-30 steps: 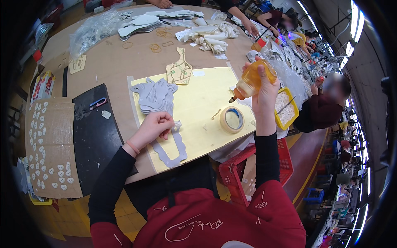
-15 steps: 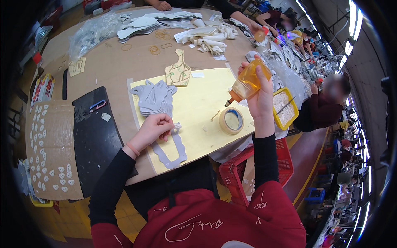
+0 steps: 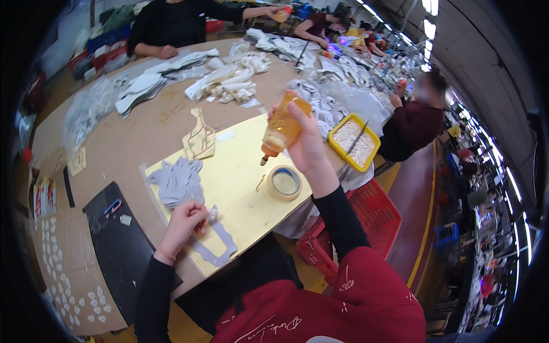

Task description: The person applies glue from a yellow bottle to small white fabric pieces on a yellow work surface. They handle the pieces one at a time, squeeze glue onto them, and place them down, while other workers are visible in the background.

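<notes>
Right hand's grip (image 3: 307, 141) closes around an amber squeeze bottle (image 3: 284, 124), tilted nozzle-down above a brown-covered table (image 3: 131, 137) and the pale yellow sheet (image 3: 240, 171) laid across its near part. Toward the sheet's left edge sits a stack of gray pieces (image 3: 178, 182); just below, a wavy-edged gray cutout (image 3: 225, 235) lies flat. Left hand's grip (image 3: 187, 223) curls beside it, though whether it pinches anything cannot be told. Near the nozzle rests a tape roll (image 3: 271, 183).
</notes>
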{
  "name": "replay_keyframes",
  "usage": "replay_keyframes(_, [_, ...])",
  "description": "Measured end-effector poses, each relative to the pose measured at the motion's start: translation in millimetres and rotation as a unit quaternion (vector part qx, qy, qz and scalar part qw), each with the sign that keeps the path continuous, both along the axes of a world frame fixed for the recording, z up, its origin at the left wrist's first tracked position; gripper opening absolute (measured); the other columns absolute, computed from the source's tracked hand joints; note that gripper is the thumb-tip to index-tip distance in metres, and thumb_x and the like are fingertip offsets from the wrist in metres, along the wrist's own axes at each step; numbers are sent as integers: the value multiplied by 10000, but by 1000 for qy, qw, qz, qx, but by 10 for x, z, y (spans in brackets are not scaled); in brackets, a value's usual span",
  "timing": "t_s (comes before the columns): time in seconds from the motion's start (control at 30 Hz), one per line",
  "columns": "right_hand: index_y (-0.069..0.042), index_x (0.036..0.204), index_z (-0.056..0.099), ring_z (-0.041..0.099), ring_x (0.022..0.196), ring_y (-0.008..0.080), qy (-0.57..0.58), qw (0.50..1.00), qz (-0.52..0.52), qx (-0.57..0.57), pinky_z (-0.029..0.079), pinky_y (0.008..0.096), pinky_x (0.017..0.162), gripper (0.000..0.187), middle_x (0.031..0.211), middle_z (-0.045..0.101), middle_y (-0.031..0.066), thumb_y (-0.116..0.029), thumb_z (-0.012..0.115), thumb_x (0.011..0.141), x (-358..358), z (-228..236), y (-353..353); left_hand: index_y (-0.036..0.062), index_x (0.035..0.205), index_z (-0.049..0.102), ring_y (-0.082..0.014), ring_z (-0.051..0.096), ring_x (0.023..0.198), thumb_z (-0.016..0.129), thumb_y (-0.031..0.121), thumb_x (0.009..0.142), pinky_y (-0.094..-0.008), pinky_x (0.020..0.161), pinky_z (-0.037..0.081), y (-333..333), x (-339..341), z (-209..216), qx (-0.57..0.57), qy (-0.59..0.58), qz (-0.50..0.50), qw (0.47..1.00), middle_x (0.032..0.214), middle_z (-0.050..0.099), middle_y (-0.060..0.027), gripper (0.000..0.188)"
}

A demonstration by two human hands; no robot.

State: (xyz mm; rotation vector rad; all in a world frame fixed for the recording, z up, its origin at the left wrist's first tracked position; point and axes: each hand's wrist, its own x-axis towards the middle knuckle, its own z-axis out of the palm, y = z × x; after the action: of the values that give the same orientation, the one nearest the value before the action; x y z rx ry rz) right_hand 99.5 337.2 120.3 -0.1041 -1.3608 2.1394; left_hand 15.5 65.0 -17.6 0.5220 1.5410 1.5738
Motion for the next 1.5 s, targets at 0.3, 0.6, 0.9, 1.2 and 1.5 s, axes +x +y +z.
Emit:
replay_keyframes(0.3, [-32,1317,451,609,957,187,12,994,-68,85,486,335,875,556,1000,612,59,-131,720,840,110,99,15,48,851,580,-86,565,536,594,129,881,-200,525,442,8,23,57,-18,-16,-5,1000,654,566,2,88])
replay_keyframes(0.6, [-16,1209,540,642,983,193,-24,974,-88,207,500,328,881,428,1008,656,87,-85,725,829,174,196,-36,44,864,587,-85,559,539,601,130,882,-200,529,449,-10,15,22,-13,-20,-3,1000,662,572,-3,89])
replay_keyframes(0.9, [-79,1262,479,602,947,167,24,994,-58,86,492,314,834,488,990,597,53,-125,716,839,129,208,-22,38,859,592,-80,561,530,596,125,884,-197,521,439,-26,25,19,-8,-20,9,1000,655,578,-5,90])
replay_keyframes(1.2, [-66,1243,487,616,960,173,11,977,-95,189,501,319,844,481,1004,593,52,-130,732,834,144,209,-39,41,863,593,-76,559,526,602,132,886,-191,512,424,-18,29,15,-5,-20,3,1000,654,582,-2,95])
replay_keyframes(1.5, [-67,1287,451,626,950,201,33,990,-57,121,510,335,847,513,1026,590,75,-163,702,850,129,225,-77,24,849,596,-78,572,531,598,118,885,-190,505,427,21,26,-13,-12,17,-15,1000,654,592,-5,101])
